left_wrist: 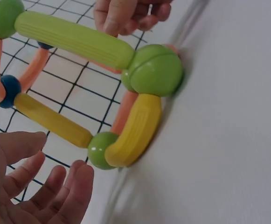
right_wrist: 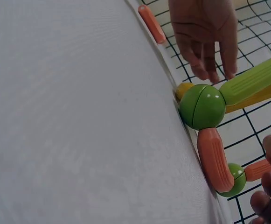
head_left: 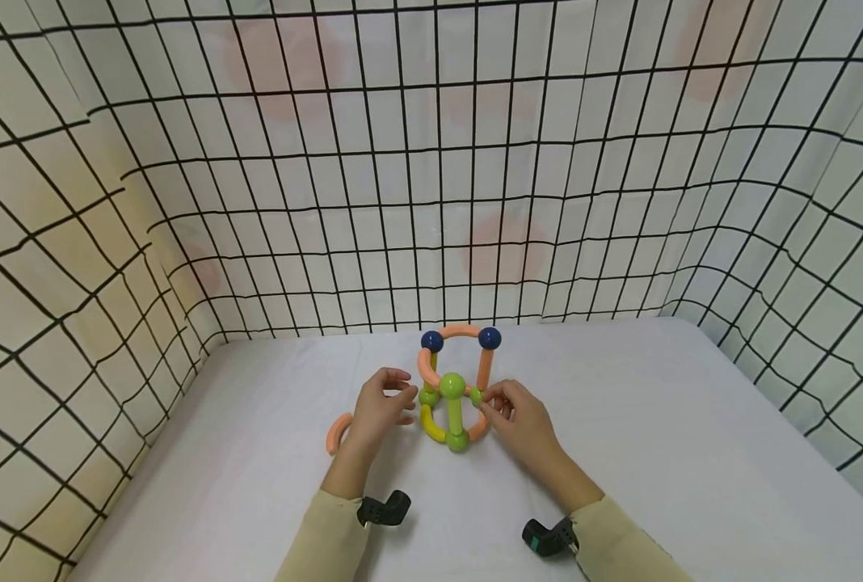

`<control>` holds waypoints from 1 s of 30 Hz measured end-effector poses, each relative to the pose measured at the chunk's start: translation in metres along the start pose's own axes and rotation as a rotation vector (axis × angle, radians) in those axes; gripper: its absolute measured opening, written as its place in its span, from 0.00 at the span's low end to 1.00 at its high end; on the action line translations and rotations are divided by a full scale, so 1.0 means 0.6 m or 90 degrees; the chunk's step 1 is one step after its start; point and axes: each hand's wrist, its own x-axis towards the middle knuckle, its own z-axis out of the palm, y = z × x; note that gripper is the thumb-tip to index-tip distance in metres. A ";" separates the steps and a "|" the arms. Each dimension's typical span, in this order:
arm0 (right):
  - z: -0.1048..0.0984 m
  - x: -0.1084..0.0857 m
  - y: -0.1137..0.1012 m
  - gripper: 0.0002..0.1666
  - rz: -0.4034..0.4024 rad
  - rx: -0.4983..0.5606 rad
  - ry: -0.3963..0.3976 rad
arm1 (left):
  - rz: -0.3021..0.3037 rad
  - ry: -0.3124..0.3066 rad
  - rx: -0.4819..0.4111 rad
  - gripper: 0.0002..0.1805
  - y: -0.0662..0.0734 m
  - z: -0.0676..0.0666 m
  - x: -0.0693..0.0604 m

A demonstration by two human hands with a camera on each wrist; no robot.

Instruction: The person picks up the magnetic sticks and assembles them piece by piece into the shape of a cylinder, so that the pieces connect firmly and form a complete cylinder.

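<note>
Balls and rods are joined into a standing frame. Two blue balls point(head_left: 432, 342) sit at its far top, with a curved orange rod point(head_left: 460, 331) between them. At the near corner a light green rod point(head_left: 455, 416) stands between two green balls point(head_left: 452, 385). A curved yellow rod point(left_wrist: 140, 133) lies low on the left side. My left hand point(head_left: 380, 404) is just left of the frame, its fingers loosely bent and apart from it. With thumb and fingers, my right hand point(head_left: 524, 416) pinches the lower end of an upright orange rod point(right_wrist: 257, 171), beside a green ball point(right_wrist: 235, 179).
A loose curved orange piece point(head_left: 335, 434) lies on the white table point(head_left: 657, 453), left of my left wrist. White walls with a black grid point(head_left: 417, 178) enclose the table at the back and sides. Each wrist wears a black camera point(head_left: 386, 509).
</note>
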 end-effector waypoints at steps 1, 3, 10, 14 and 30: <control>0.000 0.002 0.001 0.08 0.013 -0.007 0.003 | -0.001 -0.003 0.013 0.17 -0.002 0.000 0.000; 0.000 0.006 0.003 0.11 0.039 -0.022 0.004 | -0.006 -0.010 0.033 0.18 -0.005 -0.001 0.000; 0.003 0.022 0.008 0.29 0.124 -0.060 -0.048 | -0.007 -0.043 0.099 0.20 -0.011 0.001 -0.003; 0.008 0.026 0.014 0.34 0.145 -0.073 -0.090 | 0.004 -0.067 0.119 0.20 -0.019 0.008 -0.001; 0.019 0.039 0.017 0.26 0.141 -0.072 -0.120 | 0.033 -0.079 0.144 0.20 -0.031 0.017 0.003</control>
